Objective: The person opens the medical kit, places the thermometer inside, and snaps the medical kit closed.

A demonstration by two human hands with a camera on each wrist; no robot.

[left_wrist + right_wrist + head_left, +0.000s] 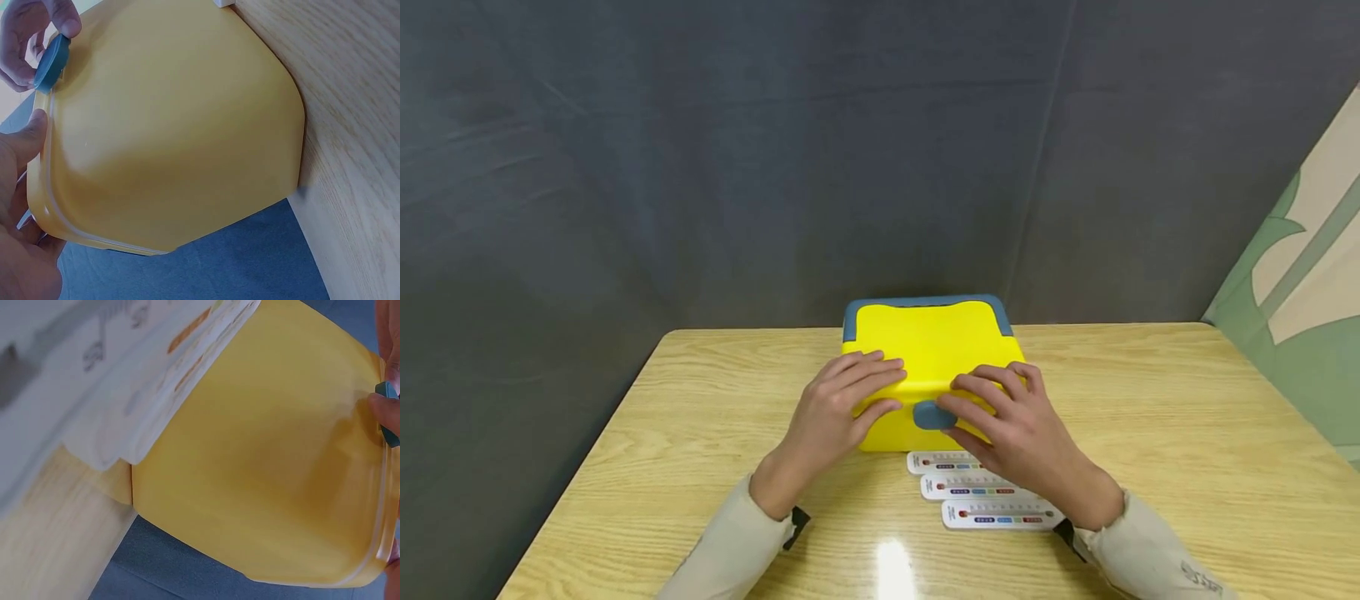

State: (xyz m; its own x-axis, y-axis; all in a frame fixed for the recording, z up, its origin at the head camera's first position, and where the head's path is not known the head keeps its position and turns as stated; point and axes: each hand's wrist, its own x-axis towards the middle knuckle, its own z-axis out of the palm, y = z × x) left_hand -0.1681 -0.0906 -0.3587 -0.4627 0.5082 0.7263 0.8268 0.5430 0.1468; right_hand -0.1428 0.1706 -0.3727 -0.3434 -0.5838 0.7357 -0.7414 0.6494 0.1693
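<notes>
- The yellow plastic box (928, 350) sits near the back edge of the wooden table (700, 450), lid down; a one-sided pull could twist or slide it, since only the left hand (835, 406) appears to steady it.
- The blue latch (931, 416) on its front is small and looks smooth, so fingertips might slip off if pulled at a slant.
- The right hand (1013, 421) pinches that latch, thumb below and forefinger above, its other fingers bent over the lid's front edge, wrist angled in from the right.
- The left hand's fingers lie close together on the lid's left corner, thumb against the front, clamping the rim between them.
- Three thermometer cards (968, 485) lie fanned just in front of the box; a dropping right wrist could knock them askew.
</notes>
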